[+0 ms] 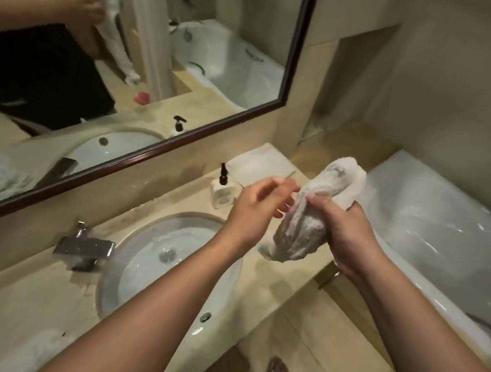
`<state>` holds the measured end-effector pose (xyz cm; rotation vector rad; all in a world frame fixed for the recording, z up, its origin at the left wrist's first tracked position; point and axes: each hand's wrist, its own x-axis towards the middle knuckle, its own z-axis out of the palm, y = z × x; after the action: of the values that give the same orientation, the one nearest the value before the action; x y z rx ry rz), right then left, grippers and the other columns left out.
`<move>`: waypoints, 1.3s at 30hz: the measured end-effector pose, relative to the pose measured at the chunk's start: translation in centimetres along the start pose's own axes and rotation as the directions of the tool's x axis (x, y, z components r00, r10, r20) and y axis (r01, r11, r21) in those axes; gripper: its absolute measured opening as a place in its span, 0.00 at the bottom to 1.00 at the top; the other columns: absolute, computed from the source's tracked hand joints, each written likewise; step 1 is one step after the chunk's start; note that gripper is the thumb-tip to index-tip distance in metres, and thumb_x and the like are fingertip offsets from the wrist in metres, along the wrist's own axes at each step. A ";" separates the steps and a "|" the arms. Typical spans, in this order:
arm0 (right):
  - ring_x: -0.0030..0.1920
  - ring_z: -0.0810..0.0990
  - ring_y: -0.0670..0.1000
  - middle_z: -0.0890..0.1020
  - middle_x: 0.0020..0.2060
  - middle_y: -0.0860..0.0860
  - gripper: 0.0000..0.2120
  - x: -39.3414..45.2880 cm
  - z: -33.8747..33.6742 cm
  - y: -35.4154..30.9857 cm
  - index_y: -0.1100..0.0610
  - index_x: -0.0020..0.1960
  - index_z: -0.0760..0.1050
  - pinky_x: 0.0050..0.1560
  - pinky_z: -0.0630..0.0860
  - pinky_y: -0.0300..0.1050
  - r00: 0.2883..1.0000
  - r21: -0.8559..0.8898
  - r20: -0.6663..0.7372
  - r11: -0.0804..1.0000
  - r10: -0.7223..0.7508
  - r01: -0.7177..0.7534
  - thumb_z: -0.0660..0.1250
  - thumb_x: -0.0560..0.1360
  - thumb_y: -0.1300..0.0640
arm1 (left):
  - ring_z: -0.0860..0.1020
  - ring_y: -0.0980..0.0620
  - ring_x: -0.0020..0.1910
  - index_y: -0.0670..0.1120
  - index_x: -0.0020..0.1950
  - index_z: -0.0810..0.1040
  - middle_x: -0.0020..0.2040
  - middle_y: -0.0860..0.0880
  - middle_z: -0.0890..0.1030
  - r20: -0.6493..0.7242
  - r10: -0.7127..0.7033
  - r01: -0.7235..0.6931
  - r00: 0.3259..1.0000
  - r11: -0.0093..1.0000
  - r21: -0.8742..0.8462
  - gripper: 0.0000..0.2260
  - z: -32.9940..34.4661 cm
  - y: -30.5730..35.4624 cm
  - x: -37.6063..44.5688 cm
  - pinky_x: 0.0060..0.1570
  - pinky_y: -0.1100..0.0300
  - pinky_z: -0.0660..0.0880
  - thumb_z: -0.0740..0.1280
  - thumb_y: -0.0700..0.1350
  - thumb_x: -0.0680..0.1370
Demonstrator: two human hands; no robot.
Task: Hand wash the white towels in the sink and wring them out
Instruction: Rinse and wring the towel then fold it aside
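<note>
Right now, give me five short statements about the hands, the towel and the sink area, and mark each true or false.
1. The right hand grips the rolled white towel. True.
2. The left hand is clamped round the faucet. False: it is in the air beside the towel, fingers loosely spread, well away from the faucet.
3. The rolled towel lies at the bottom of the sink. False: it is held up above the counter, to the right of the sink.
4. A pump bottle stands on the counter behind the sink. True.
5. A folded white cloth lies on the counter beyond the pump bottle. True.
</note>
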<state>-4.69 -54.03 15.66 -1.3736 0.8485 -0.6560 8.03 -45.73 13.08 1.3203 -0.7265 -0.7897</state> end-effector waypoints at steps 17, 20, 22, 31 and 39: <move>0.50 0.86 0.53 0.87 0.49 0.54 0.15 -2.0 -17.2 0.3 0.55 0.54 0.80 0.50 0.80 0.45 0.986 0.219 -0.169 0.975 0.009 0.029 0.65 0.76 0.46 | 0.81 0.47 0.61 0.49 0.65 0.79 0.61 0.48 0.83 0.326 -0.410 0.436 0.852 0.900 -0.008 0.30 13.9 -0.5 3.1 0.68 0.47 0.73 0.75 0.64 0.70; 0.49 0.85 0.47 0.87 0.47 0.50 0.15 -1.7 -18.8 0.3 0.51 0.52 0.81 0.48 0.80 0.38 0.988 0.080 -0.146 0.995 -0.040 0.052 0.62 0.77 0.42 | 0.83 0.47 0.56 0.44 0.59 0.81 0.55 0.46 0.85 0.490 -0.447 0.499 0.749 0.866 0.027 0.20 16.3 0.5 3.0 0.64 0.51 0.75 0.70 0.56 0.75; 0.45 0.82 0.43 0.85 0.45 0.47 0.12 -1.2 -20.1 0.8 0.49 0.48 0.80 0.45 0.77 0.36 0.982 -0.141 -0.158 0.987 -0.101 0.079 0.61 0.81 0.44 | 0.82 0.46 0.57 0.44 0.60 0.81 0.55 0.45 0.85 0.427 -0.417 0.480 0.802 0.876 -0.046 0.18 18.7 0.6 2.7 0.64 0.50 0.74 0.67 0.56 0.79; 0.50 0.86 0.48 0.87 0.49 0.51 0.27 -1.2 -25.9 2.9 0.56 0.56 0.82 0.52 0.79 0.44 0.959 0.154 -0.154 0.965 0.238 -0.214 0.59 0.77 0.34 | 0.84 0.47 0.55 0.43 0.62 0.80 0.54 0.45 0.86 0.159 -0.385 0.391 0.909 0.920 -0.007 0.20 27.3 -3.4 1.8 0.59 0.50 0.78 0.62 0.57 0.83; 0.52 0.84 0.52 0.86 0.47 0.55 0.12 -0.8 -32.7 5.0 0.63 0.53 0.80 0.58 0.74 0.51 0.968 0.471 -0.167 0.878 0.185 -0.087 0.70 0.74 0.57 | 0.83 0.53 0.41 0.39 0.52 0.79 0.43 0.44 0.84 -0.038 -0.327 0.327 0.944 0.945 0.014 0.18 29.2 -4.1 3.6 0.41 0.62 0.78 0.62 0.54 0.84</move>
<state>-32.59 -71.25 10.97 -0.8159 0.8763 -0.8386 -14.56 -65.00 12.38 1.4910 -0.4919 -1.0231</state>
